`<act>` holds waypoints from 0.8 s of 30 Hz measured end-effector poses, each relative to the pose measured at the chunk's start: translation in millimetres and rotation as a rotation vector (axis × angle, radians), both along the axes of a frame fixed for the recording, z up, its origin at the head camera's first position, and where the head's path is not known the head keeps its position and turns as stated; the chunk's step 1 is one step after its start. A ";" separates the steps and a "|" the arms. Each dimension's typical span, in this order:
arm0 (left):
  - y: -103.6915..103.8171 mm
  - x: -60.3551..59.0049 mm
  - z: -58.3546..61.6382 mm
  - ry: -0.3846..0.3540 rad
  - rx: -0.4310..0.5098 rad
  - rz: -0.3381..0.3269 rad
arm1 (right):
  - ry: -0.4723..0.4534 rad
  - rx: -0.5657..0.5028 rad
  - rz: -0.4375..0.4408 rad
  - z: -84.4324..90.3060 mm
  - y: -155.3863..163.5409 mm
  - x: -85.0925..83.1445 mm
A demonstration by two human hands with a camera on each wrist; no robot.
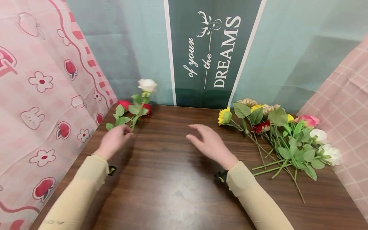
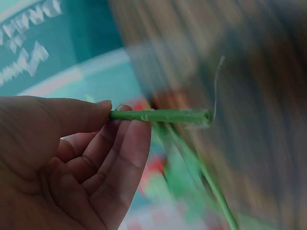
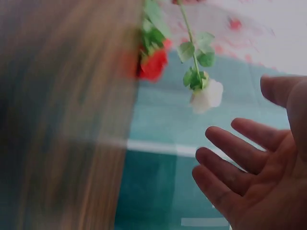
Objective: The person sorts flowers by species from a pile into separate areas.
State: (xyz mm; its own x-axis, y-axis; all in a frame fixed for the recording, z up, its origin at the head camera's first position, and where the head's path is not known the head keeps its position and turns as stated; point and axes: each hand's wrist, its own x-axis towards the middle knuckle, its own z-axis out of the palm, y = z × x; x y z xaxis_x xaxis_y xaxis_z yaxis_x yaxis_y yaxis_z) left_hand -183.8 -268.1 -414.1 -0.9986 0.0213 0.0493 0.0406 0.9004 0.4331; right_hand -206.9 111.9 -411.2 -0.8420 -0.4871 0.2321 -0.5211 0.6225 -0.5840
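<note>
The left hand point(image 1: 113, 140) pinches the cut end of the white rose point(image 1: 147, 85) stem between thumb and fingertips point(image 2: 132, 139). The stem's long axis runs up and away from that grip, toward the back curtain, bloom held above the counter's point(image 1: 161, 191) far left corner, over the red flowers point(image 1: 124, 104) lying there. The right hand point(image 1: 211, 145) hovers released, fingers spread, palm turned left, holding nothing. It sits mid-counter, well apart from the rose and nearer the flower pile point(image 1: 287, 137) on its right. The left hand is the only one on the stem.
</note>
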 end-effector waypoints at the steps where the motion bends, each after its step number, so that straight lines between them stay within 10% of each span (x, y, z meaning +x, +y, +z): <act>1: -14.2 1.8 0.6 -0.009 -0.022 0.020 | 0.023 0.046 0.046 -1.4 -7.9 1.8; 10: -56.3 6.1 -5.4 -0.124 -0.095 0.055 | 0.124 0.259 0.337 -9.2 -61.8 15.7; 24: -18.8 5.6 1.4 0.011 -0.149 -0.002 | 0.082 0.315 0.180 -22.9 0.1 3.9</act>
